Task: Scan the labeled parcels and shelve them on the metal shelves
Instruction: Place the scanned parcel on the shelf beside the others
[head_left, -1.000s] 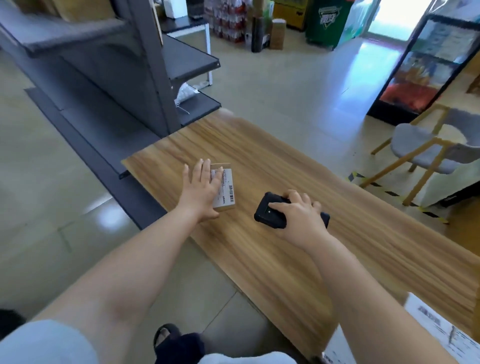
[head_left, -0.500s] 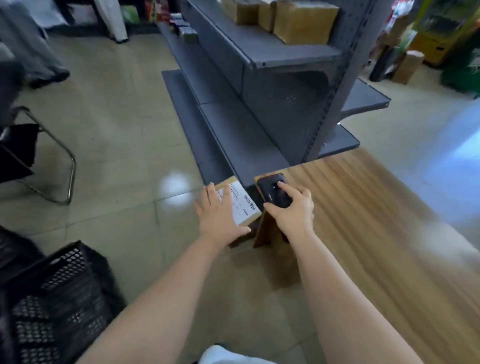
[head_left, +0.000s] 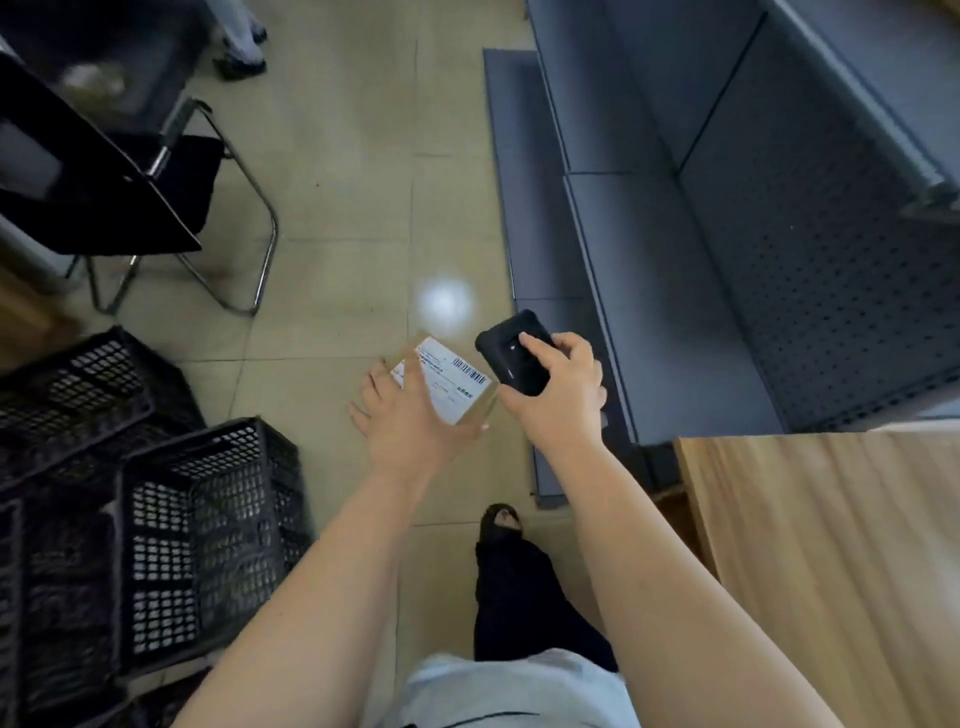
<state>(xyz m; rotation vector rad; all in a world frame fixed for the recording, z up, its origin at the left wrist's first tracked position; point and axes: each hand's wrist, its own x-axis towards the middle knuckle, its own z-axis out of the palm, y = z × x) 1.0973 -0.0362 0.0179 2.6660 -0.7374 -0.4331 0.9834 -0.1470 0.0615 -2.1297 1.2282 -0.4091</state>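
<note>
My left hand (head_left: 410, 421) holds a small brown parcel (head_left: 451, 382) from underneath, in the air above the floor, its white barcode label facing up. Just right of it, my right hand (head_left: 558, 395) grips a black handheld scanner (head_left: 511, 349) with the thumb on top; the scanner's end nearly touches the parcel's right edge. The grey metal shelves (head_left: 670, 218) stand to the right of both hands, with the lower shelf boards bare.
Black plastic crates (head_left: 208, 530) are stacked on the floor at the left. A black folding chair (head_left: 156, 176) stands at the upper left. The wooden table's corner (head_left: 810, 545) is at the lower right. My foot (head_left: 504, 525) is on the tiled floor below the hands.
Both hands lifted the parcel and the scanner off the table and carried them left, out over the floor. The view swung down and left toward the crates and the shelf base.
</note>
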